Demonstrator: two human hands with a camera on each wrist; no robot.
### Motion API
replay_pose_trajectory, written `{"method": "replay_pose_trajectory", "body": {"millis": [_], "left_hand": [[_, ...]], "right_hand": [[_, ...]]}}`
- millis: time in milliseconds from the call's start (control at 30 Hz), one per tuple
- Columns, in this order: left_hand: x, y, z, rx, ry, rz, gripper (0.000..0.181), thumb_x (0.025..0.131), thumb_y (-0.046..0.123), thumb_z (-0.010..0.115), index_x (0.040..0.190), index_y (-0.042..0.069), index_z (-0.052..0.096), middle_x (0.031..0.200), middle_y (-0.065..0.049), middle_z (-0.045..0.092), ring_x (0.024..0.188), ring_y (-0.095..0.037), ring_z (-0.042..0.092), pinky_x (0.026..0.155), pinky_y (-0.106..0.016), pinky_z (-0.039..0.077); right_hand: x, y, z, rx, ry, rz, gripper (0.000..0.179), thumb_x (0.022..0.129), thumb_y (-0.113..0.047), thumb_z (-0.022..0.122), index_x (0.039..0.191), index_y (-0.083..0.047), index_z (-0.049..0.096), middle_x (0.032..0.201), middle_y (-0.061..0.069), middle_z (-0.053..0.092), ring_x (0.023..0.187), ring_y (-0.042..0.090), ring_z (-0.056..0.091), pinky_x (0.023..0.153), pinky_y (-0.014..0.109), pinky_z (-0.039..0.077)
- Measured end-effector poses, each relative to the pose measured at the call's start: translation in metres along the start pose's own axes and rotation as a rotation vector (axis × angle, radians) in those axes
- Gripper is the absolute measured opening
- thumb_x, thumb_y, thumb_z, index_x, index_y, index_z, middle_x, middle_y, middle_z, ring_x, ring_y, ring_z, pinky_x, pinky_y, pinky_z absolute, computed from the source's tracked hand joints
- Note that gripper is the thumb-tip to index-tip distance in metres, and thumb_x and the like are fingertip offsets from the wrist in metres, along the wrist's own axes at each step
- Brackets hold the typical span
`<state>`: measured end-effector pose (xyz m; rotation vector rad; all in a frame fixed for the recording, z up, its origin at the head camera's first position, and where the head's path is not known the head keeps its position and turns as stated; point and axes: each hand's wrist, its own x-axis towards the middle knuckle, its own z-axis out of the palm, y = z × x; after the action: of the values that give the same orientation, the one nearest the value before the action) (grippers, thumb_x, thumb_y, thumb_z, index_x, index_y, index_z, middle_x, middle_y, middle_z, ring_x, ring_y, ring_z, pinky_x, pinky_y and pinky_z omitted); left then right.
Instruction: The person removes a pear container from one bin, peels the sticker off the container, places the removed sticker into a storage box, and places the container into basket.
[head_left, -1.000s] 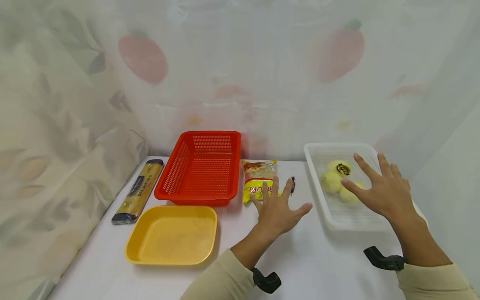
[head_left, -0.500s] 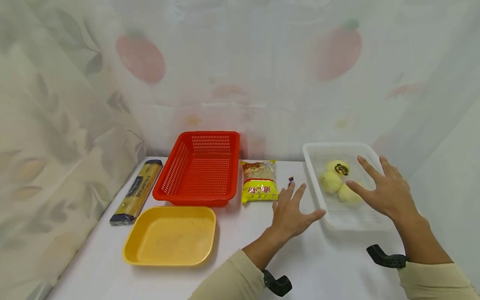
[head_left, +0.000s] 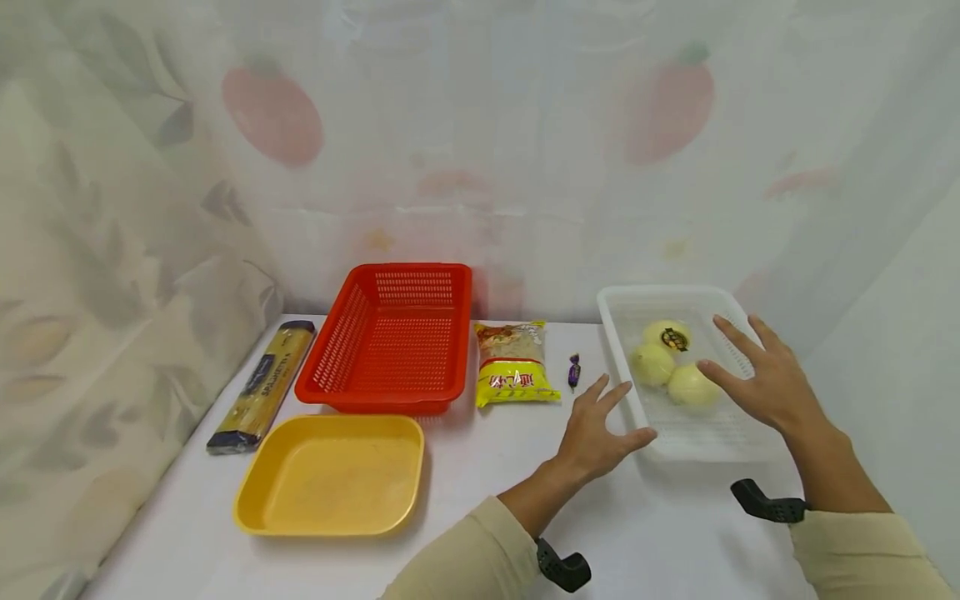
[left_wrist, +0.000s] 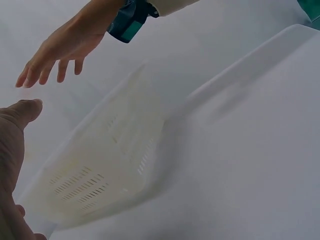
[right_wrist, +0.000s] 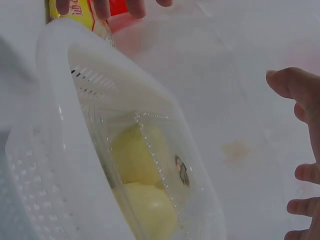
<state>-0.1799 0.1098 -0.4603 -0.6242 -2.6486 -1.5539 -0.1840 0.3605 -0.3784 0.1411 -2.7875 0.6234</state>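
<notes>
A white perforated basket [head_left: 645,442] stands at the right of the table in the head view. In it lie several pale yellow round fruits [head_left: 693,386]; the right wrist view shows them inside a clear plastic box [right_wrist: 150,116] with a dark sticker. My left hand [head_left: 596,437] is beside the basket's near left side, fingers spread and thumb towards the rim; whether it touches cannot be told. Over the basket's right side is my right hand [head_left: 776,385], fingers extended and apart, holding nothing. A purple-wrapped candy [head_left: 573,372] lies just beyond the left hand's fingertips.
Left of the candy lies a yellow food packet [head_left: 515,367]. A red perforated basket [head_left: 382,398] stands further left, with a yellow tray [head_left: 330,527] in front. A spaghetti pack [head_left: 262,387] lies by the left curtain. A patterned curtain [head_left: 525,167] closes off the back.
My left hand has moved right, from in front of the yellow packet to the white basket's side, uncovering the candy. My right hand has shifted slightly right over the basket. The head view has turned slightly.
</notes>
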Motion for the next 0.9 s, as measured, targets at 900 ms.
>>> {"method": "replay_pose_trajectory", "body": {"millis": [900], "left_hand": [[0.009, -0.014, 0.033, 0.142, -0.093, -0.010, 0.068, 0.079, 0.060, 0.069, 0.140, 0.035, 0.052, 0.157, 0.016, 0.015, 0.140, -0.018, 0.024, 0.101, -0.044, 0.038]], "right_hand": [[0.019, 0.030, 0.020, 0.062, -0.045, 0.050, 0.073, 0.093, -0.045, 0.059, 0.153, -0.016, 0.029, 0.151, 0.032, 0.018, 0.129, 0.062, 0.019, 0.087, 0.080, 0.020]]}}
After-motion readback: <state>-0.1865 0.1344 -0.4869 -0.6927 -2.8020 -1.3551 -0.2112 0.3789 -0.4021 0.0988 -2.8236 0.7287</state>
